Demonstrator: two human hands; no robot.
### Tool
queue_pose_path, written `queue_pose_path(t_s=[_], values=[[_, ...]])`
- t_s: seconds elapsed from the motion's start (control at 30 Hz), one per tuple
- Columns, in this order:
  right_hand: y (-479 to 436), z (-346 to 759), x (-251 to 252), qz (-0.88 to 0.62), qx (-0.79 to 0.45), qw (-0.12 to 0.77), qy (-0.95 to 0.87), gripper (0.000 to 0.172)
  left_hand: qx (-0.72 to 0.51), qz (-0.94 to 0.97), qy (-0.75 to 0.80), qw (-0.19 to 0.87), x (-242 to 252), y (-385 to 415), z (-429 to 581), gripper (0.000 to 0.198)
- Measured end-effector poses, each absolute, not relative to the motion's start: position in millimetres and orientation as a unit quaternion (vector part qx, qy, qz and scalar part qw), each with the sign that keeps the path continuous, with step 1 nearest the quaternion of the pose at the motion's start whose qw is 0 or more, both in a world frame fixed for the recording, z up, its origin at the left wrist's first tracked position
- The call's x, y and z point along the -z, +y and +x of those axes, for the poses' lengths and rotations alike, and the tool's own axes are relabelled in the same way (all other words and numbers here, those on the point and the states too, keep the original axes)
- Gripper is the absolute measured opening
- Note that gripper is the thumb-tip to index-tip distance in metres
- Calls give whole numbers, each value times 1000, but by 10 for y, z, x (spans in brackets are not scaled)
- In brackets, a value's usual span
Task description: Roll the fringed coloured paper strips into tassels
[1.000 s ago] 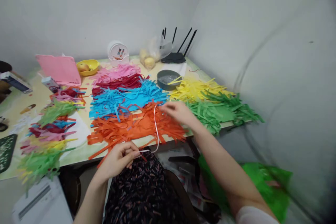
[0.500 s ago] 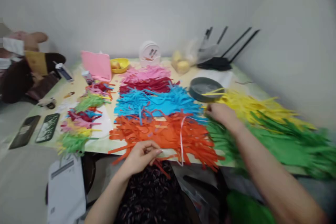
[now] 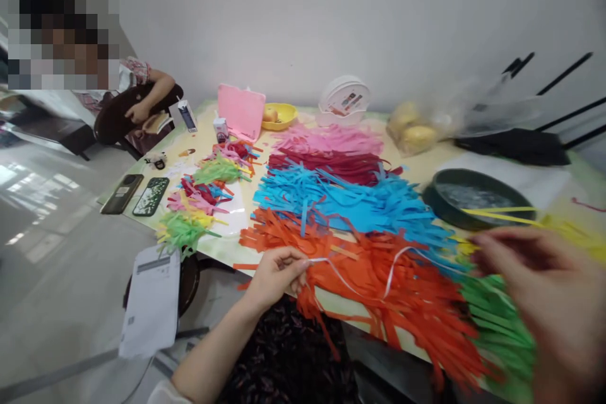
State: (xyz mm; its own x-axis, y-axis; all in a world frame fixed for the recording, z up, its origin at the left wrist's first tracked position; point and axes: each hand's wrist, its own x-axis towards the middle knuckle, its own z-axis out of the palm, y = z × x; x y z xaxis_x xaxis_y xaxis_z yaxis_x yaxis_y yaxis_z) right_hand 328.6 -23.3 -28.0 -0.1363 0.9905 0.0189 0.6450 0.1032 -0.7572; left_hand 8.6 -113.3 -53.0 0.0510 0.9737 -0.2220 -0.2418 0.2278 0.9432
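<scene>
My left hand (image 3: 279, 274) pinches the end of a thin white ribbon (image 3: 389, 274) above the front edge of the orange fringed paper (image 3: 350, 271). The ribbon runs loosely to the right across the orange pile. My right hand (image 3: 534, 278), blurred and close to the camera, has its fingertips together near yellow strips at the right end of the blue fringe (image 3: 350, 202); what it holds is hard to make out. Green fringe (image 3: 497, 315) lies beneath and beside it. Dark red (image 3: 326, 165) and pink fringe (image 3: 331, 139) lie farther back.
A dark round tray (image 3: 435, 202) stands at the right, with yellow strips over its rim. Small multicoloured bundles (image 3: 218, 170) and two phones (image 3: 151, 196) lie left. Behind are a pink stand (image 3: 240, 112), a yellow bowl (image 3: 286, 117) and bagged fruit (image 3: 416, 137). A person's arm (image 3: 158, 91) rests on a chair.
The view has turned left, showing more of the other person. My left hand now has the white ribbon's end between its fingers, and the ribbon stretches sideways. My right hand appears larger and nearer.
</scene>
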Motion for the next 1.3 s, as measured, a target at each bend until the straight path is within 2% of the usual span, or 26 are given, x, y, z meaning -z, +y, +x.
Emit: queue_pose_path(t_s=[0.03,0.07,0.17,0.3,0.37,0.53,0.7,0.97,1.13,1.3], values=[[-369,2983,195,-600,-307,371,-639,31,-504,368,478,618,519,-1124,104,43],[-488,2678,129,-544,-335,427,-639,28,-513,358,473,620,501,-1117,119,43],[-688,1912,72,-380,-449,439,-680,24,-512,334,453,649,432,-1115,131,46],[-675,1483,192,-329,-524,466,-633,21,-500,302,414,698,394,-1148,55,47],[-653,1446,257,-325,-552,460,-615,23,-497,284,407,711,414,-1162,6,46],[-633,1503,307,-320,-601,358,-638,25,-514,275,401,707,449,-1195,-67,44],[-568,1597,235,-348,-440,322,-763,14,-515,280,417,695,401,-1218,-72,41],[-643,1552,230,-351,-236,409,-809,12,-507,346,461,640,434,-1182,-43,40],[-644,1573,242,-325,-174,437,-821,16,-453,421,492,613,361,-1204,-78,38],[-609,1617,202,-327,-157,433,-825,17,-418,427,471,649,391,-1259,-113,37]])
